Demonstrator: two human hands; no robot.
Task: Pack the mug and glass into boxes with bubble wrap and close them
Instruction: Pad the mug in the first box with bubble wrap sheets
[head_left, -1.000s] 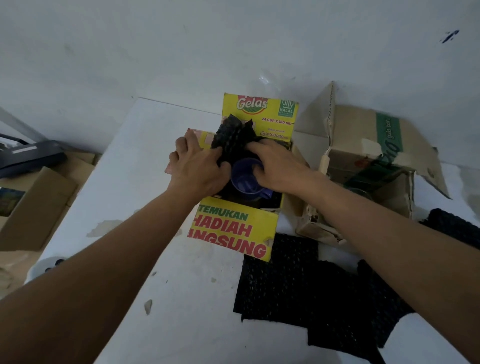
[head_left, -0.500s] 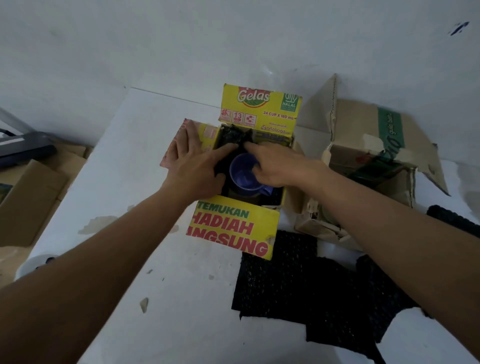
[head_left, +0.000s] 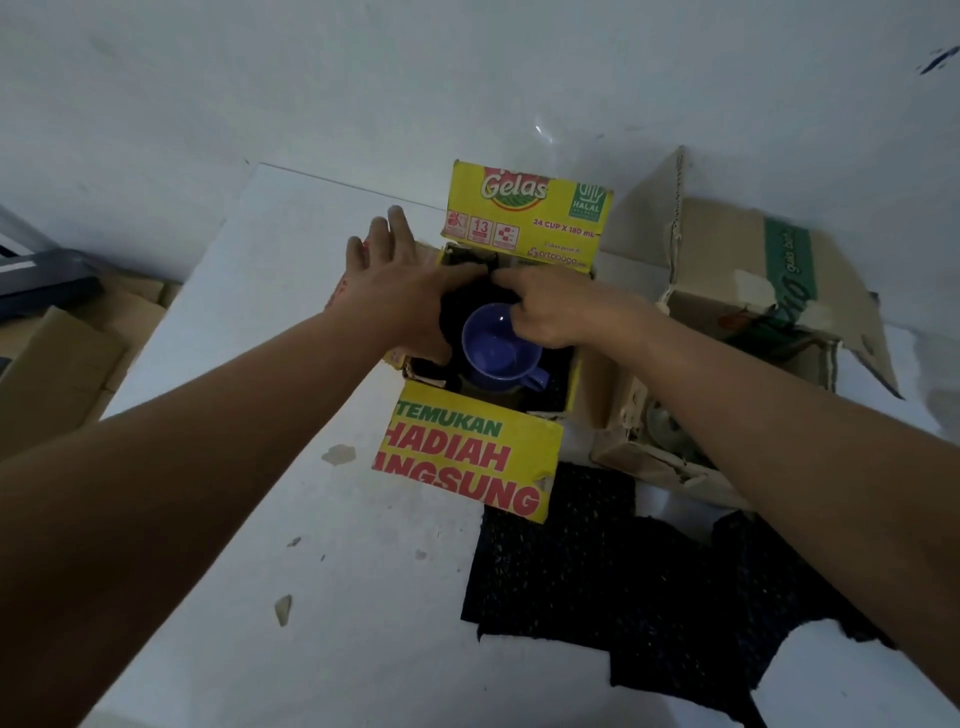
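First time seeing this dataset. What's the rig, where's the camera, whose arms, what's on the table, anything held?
There is no machine here. A person works bare-handed, and the single camera sits on their head, looking down past both forearms. The left hand lies flat, fingers straight, over the left side of the open yellow box. The right hand reaches in, its index finger on the black bubble wrap that lines the box. Whether it grips anything is unclear. A blue mug stands upright inside the box. On the white table lie loose black wrap sheets, and an open brown box stands to the right.
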